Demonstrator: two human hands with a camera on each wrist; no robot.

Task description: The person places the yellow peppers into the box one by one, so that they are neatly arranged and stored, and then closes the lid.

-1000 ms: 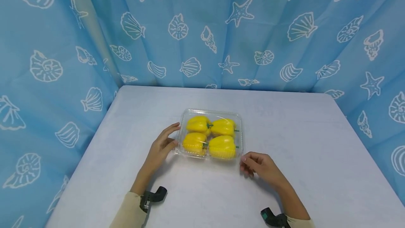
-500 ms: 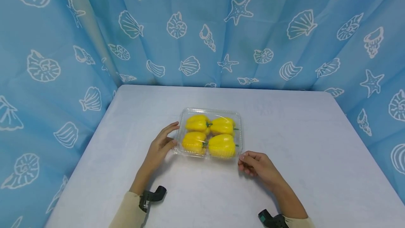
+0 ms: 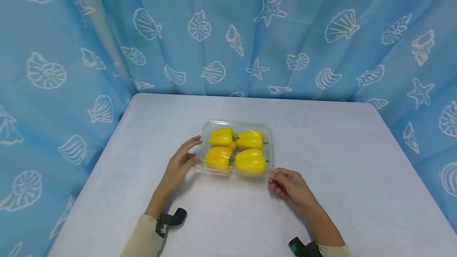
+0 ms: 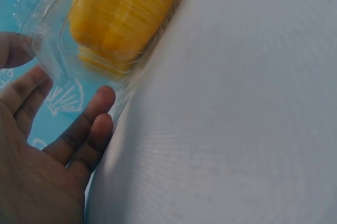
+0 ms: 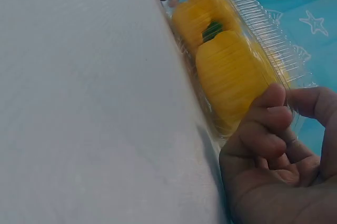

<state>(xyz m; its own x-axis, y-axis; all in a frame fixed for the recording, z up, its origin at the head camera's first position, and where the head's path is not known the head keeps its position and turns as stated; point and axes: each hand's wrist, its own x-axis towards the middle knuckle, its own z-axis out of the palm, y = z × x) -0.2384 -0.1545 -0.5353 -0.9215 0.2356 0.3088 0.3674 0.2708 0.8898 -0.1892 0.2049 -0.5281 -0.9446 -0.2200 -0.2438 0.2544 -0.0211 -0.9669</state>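
A clear plastic clamshell container with several yellow bell peppers inside lies closed on the white table. At its left side my left hand rests with fingers fairly straight, the thumb at the near left corner. In the left wrist view, that hand has its fingers spread, some touching the plastic edge. My right hand pinches the near right corner of the container between thumb and index finger, its other fingers curled. Closer up, the right wrist view shows this right hand at the rim.
A white-covered table spreads around the container. Blue curtains with shell and starfish prints hang behind it and along both sides. Each wrist wears a black camera mount, seen as a left mount and a right mount.
Both hands hold nearly the same positions and the container looks unmoved. The whole head view has shifted slightly. The right thumb and index finger stay at the corner.
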